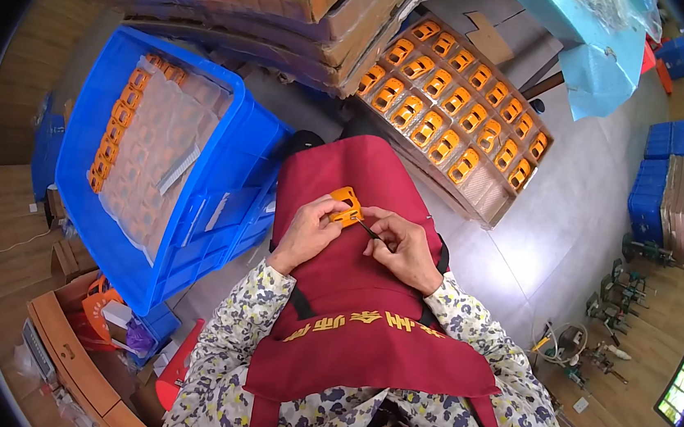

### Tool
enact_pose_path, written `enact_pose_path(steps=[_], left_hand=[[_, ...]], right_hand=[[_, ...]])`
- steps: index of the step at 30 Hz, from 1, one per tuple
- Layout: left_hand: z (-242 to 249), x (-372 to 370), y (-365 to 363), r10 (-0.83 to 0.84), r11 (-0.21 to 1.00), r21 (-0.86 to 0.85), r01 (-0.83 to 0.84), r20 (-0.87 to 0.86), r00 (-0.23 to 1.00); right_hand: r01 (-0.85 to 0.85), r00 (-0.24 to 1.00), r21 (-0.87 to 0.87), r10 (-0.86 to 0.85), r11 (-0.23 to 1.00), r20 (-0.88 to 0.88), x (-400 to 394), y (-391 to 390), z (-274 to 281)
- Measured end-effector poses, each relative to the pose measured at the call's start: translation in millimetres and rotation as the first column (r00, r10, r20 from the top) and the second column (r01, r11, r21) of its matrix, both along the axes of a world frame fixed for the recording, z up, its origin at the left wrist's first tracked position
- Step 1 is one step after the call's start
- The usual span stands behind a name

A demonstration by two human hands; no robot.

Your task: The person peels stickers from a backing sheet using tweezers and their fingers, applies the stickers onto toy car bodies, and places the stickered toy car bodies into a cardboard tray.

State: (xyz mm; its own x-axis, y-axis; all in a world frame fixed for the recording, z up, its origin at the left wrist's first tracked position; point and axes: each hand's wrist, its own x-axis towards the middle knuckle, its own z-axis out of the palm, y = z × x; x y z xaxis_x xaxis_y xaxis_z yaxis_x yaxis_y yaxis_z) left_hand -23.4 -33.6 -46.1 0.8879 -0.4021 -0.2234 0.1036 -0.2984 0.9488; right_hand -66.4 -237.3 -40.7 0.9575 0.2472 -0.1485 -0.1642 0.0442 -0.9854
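Observation:
Over the lap, my left hand (305, 233) grips a small orange toy car body (346, 206) from its left side. My right hand (404, 251) is closed around a thin dark tool (366, 228), whose exact kind I cannot make out. The tool's tip points at the near edge of the car, and the right index finger reaches to the car's side. Beneath both hands lies a dark red apron (347, 160) with yellow lettering.
A blue crate (193, 220) at left holds orange car bodies and clear sheeting. Ahead right, a tray (486, 209) carries rows of orange toy cars (428, 129). Stacked cardboard trays (301, 41) rise ahead. A light blue bag (591, 65) stands far right.

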Motion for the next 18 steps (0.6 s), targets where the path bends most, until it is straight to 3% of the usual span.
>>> enact_pose_path(steps=[4,18], left_hand=[[-2.9,2.6,3.1,-0.011,1.000,0.005,0.011,0.027,1.000],[-6.5,2.6,-0.5,0.006,1.000,0.019,-0.006,0.028,1.000]], right_hand=[[-0.025,0.997,-0.083,0.030,0.996,0.068,0.8,2.2,-7.4],[-0.026,0.997,-0.103,0.033,0.994,0.064,3.1,4.4,-1.4]])
